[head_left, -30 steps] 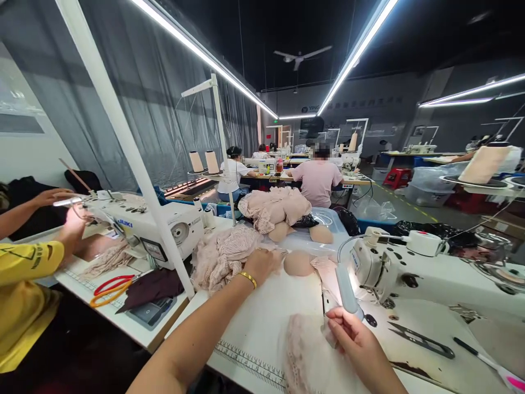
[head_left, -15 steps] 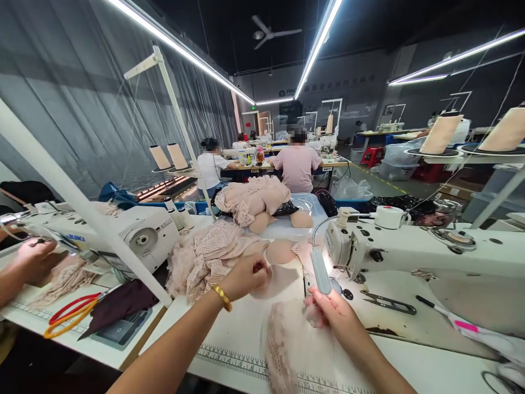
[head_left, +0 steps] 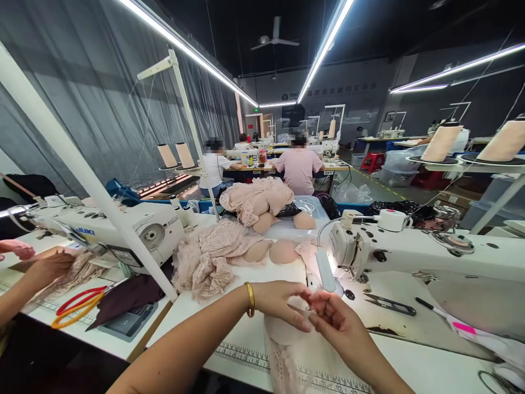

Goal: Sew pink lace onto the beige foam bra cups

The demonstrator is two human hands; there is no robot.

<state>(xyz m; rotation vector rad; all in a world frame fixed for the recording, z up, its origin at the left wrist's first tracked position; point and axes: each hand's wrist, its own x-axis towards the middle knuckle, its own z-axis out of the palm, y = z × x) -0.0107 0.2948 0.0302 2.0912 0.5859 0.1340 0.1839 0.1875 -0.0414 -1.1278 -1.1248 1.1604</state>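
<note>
My left hand (head_left: 279, 303), with a gold bracelet on its wrist, reaches in from the left with its thumb and fingers apart. Its fingertips meet those of my right hand (head_left: 334, 317), which is closed in a pinch; what it pinches is too small to make out. Below them lies a pale beige cup piece (head_left: 283, 331), partly hidden by my left hand. A strip of beige lace (head_left: 283, 369) runs from it over the table's front edge. Just beyond my fingers stand the lit needle area and grey lamp (head_left: 326, 272) of the white sewing machine (head_left: 394, 246).
Beige lace garments (head_left: 209, 257) are heaped behind my left arm, beside loose cup pieces (head_left: 284, 251). Thread snips (head_left: 389, 303) lie on the machine bed. At left, a co-worker's hands (head_left: 51, 268) work near another machine (head_left: 135, 230) and red-and-orange-handled scissors (head_left: 80, 306).
My left hand has moved right from beside the cup pieces and opened from a curl, meeting my right hand. The pale cup piece now lies under my hands.
</note>
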